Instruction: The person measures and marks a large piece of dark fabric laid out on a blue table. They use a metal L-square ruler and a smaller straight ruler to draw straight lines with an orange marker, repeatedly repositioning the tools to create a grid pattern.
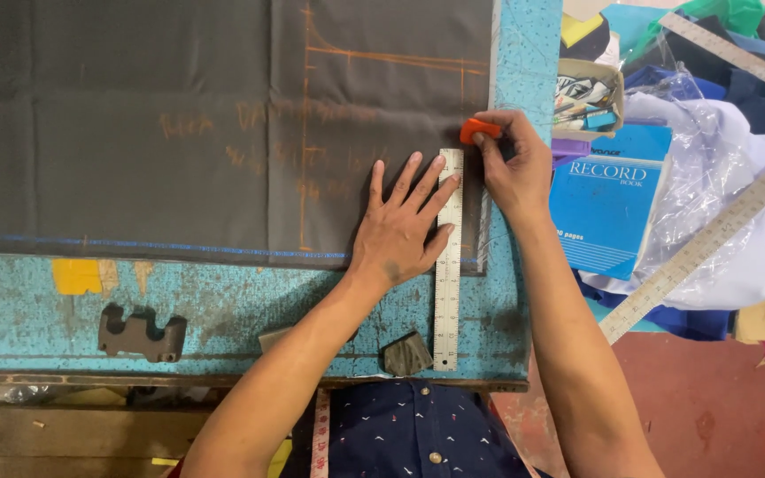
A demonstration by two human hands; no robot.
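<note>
Grey fabric [179, 124] flat on the teal table [223, 305], orange chalk lines on it. Left hand [400, 221] spread wide, fingers splayed, pressing the steel ruler [447, 265] at the cloth's right edge. Right hand [511, 164] pinched narrow on an orange chalk piece [478, 130] at the ruler's far end. Far right: small cardboard box [591, 93] with pens and bits inside, blue book [608, 199] beside it
</note>
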